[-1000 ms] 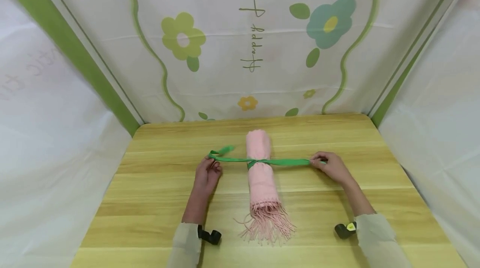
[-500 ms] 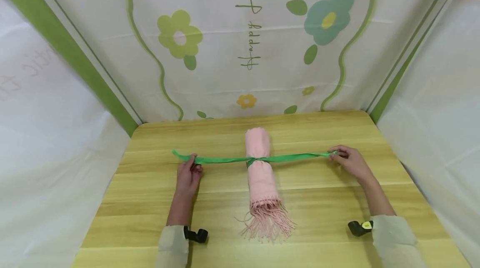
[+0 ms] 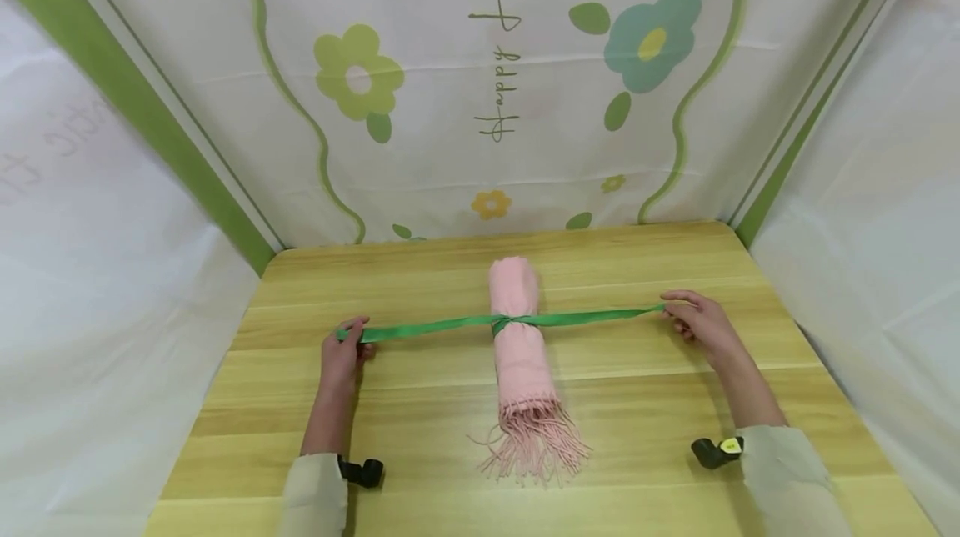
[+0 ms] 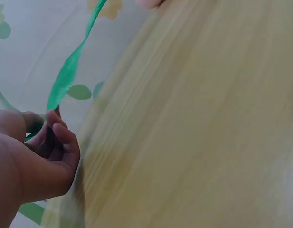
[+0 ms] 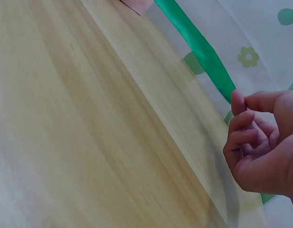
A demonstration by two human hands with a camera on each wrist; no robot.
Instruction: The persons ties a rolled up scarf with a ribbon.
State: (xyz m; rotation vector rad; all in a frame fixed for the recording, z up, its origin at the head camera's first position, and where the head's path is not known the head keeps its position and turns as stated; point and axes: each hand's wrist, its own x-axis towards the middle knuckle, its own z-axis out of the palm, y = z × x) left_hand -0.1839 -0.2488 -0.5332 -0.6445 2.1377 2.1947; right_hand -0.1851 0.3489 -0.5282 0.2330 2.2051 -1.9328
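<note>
A rolled pink scarf [image 3: 519, 362] lies lengthwise on the wooden table, its fringe spread toward the front. Round its upper part runs a green ribbon [image 3: 585, 318], crossed or knotted on top. Both ribbon ends stretch out sideways, nearly straight. My left hand [image 3: 343, 353] pinches the left end [image 4: 65, 78] between thumb and fingers, well left of the scarf. On the other side, the tip of the right end [image 5: 203, 52] is pinched between thumb and forefinger of my right hand [image 3: 705, 327], with the other fingers curled. Only a corner of the scarf shows in each wrist view.
The wooden table [image 3: 420, 454] reaches back to a white curtain [image 3: 435, 137] printed with flowers and lettering. White fabric walls [image 3: 112, 312] close in both sides. A small black camera sits on each wrist, the left one [image 3: 363, 472] and the right one [image 3: 716, 452].
My left hand has moved left, drawing its ribbon end out from a loose fold to a long straight stretch. My right hand moved right at first, then stayed nearly still. The scarf stays in place.
</note>
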